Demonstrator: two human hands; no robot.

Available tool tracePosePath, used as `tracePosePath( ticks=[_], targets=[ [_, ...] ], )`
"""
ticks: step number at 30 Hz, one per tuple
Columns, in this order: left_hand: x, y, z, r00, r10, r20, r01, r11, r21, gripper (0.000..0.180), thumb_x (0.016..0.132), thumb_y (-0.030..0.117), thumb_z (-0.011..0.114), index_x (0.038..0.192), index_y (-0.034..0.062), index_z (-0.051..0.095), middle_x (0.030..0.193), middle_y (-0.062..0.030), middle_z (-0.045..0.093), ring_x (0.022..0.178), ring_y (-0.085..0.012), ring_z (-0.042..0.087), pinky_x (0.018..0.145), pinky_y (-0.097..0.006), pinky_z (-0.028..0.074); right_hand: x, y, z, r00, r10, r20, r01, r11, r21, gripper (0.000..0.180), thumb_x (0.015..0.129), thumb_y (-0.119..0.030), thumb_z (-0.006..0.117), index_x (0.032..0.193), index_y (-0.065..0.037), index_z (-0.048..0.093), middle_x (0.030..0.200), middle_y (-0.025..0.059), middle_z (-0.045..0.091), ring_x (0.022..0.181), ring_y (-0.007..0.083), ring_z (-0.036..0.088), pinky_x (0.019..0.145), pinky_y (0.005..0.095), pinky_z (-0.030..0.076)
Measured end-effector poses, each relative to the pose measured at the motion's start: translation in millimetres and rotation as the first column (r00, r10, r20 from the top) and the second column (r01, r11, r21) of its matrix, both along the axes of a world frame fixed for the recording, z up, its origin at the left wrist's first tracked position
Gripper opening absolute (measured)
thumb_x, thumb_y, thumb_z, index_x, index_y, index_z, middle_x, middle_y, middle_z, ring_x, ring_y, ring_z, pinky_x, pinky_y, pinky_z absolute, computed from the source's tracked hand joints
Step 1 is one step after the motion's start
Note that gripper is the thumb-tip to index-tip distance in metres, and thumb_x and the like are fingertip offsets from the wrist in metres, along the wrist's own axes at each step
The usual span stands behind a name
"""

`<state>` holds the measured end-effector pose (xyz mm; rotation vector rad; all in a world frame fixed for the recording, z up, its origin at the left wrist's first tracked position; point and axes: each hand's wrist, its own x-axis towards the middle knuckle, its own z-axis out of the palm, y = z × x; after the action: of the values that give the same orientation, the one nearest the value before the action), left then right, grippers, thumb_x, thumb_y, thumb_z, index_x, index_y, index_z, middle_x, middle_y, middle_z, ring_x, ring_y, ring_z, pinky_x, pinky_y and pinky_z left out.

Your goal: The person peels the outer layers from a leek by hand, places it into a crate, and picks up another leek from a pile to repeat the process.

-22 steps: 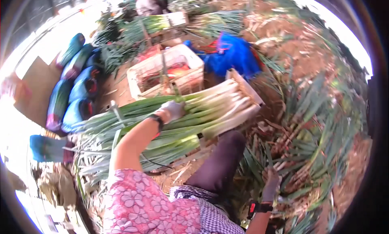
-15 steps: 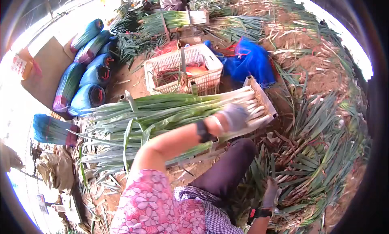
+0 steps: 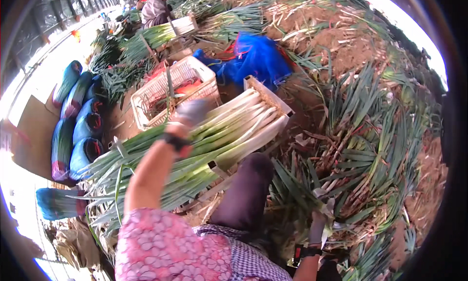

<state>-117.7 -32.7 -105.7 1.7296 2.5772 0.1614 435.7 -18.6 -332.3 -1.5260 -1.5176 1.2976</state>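
White leek stalks (image 3: 234, 125) (crate-edge (image 3: 268, 93) flush)

Blue-wrapped bundles (image 3: 73, 120), seemingly bagged leeks, lie stacked far left.

- Dirt ground (image 3: 360, 47) carries everything.
- Leek-filled tray (image 3: 273, 98) lies at centre.
- White basket (image 3: 161, 88) just left of tray.
- Blue cloth (image 3: 258, 57) behind tray.
- Loose leeks (image 3: 370, 154) right of tray.
- Wrapped bundles (image 3: 73, 130) far left of tray.
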Motion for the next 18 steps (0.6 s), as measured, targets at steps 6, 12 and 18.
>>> tracePosePath(
  ticks=[6,12,18],
  targets=[
    [-135.3,-277.4,-13.1,0.914,0.337,-0.224,-0.39,0.883,-0.263,0.033,0.091,0.029,0.048,0.114,0.0113,0.062,0.109,-0.0128,0.065,0.101,-0.0302,0.06,0.097,-0.046,0.039,-34.1,5.7,-1.9,0.926,0.119,0.359,-0.153,0.986,0.07,0.031,0.086,-0.017,0.054,0.108,0.004,0.062,0.102,0.018,0.066,0.096,0.0311,0.061,0.088,0.0383,0.043],
    [-154.8,-380.5,-27.8,0.856,0.459,-0.238,-0.516,0.787,-0.338,0.035,0.091,0.03,0.048,0.118,0.0104,0.059,0.114,-0.0125,0.062,0.105,-0.0295,0.058,0.103,-0.046,0.034,-72.9,14.1,-38.7,0.993,0.09,-0.078,-0.088,0.996,0.029,0.032,0.084,-0.025,0.058,0.106,-0.002,0.065,0.104,0.0177,0.067,0.099,0.0313,0.062,0.087,0.0374,0.046],
    [-160.5,-345.9,-11.6,0.781,0.527,-0.336,-0.624,0.688,-0.371,0.037,0.092,0.026,0.048,0.123,0.0065,0.054,0.118,-0.0135,0.06,0.106,-0.0287,0.057,0.101,-0.042,0.035,-64.6,-2.1,-25.4,0.992,-0.081,-0.1,0.048,0.955,-0.294,0.033,0.086,-0.023,0.06,0.108,0.001,0.064,0.096,0.0091,0.068,0.091,0.0181,0.062,0.084,0.0301,0.046]
  ],
)
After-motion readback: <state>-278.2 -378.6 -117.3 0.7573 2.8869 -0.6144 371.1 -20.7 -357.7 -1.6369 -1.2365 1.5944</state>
